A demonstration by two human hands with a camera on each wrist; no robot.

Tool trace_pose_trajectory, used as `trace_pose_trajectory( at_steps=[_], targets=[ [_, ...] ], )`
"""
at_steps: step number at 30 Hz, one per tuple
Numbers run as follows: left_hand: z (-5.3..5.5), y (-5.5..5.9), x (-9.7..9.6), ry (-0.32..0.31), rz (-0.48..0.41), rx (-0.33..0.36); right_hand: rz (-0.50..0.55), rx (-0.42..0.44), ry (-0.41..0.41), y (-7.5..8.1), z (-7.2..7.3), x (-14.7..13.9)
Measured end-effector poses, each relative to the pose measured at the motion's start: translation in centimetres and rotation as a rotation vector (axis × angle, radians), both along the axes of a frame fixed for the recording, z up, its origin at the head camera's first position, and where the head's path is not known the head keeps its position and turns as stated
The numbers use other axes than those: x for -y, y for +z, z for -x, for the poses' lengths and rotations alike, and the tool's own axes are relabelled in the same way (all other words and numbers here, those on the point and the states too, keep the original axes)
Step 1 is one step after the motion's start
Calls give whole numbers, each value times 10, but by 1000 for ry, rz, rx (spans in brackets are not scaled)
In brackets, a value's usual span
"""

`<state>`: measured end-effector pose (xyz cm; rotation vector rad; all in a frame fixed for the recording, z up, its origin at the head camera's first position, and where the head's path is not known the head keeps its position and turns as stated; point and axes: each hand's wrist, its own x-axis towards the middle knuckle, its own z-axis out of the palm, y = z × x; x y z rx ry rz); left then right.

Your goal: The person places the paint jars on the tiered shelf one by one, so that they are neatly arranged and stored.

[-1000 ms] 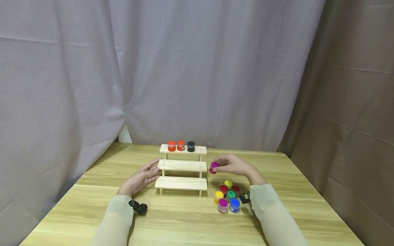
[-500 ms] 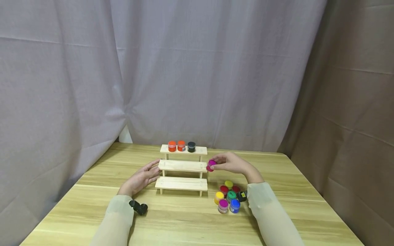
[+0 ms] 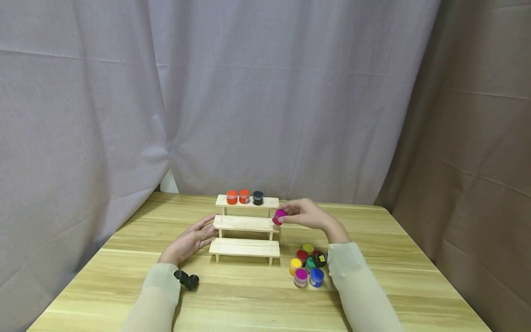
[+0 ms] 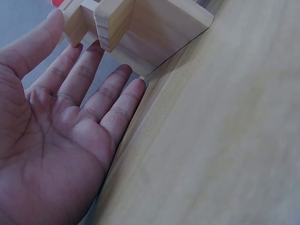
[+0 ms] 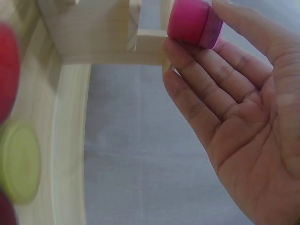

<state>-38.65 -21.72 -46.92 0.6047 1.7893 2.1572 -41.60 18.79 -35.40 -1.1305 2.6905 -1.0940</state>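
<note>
A small magenta paint pot (image 3: 279, 217) is pinched between the thumb and fingers of my right hand (image 3: 309, 215), over the right end of the middle step of a three-tier wooden stand (image 3: 244, 248). In the right wrist view the pink paint pot (image 5: 190, 22) lies tilted at the fingertips. My left hand (image 3: 191, 240) is beside the stand's left side, fingers extended. The left wrist view shows that hand (image 4: 65, 126) palm up, its fingertips right at the wooden stand (image 4: 154, 35). Two orange pots (image 3: 238, 197) and a black pot (image 3: 258, 198) stand on the top step.
Several pots are grouped right of the stand, among them a yellow pot (image 3: 308, 249), a blue pot (image 3: 316, 277) and another magenta pot (image 3: 300, 278). The right forearm passes close beside them. A grey curtain (image 3: 265, 101) hangs behind the wooden table (image 3: 232, 304).
My right hand has carried the magenta pot left and slightly up, from beside the stand to over the middle step's right end. The left hand has stayed in place.
</note>
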Motion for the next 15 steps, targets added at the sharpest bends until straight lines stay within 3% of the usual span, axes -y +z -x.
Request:
trace_pose_trajectory(
  at_steps=[6, 15],
  targets=[
    [0, 0, -1, -3, -3, 4, 18, -20, 21, 3, 1, 8],
    [-1, 0, -1, -2, -7, 3, 68, -18, -15, 8, 4, 19]
  ],
)
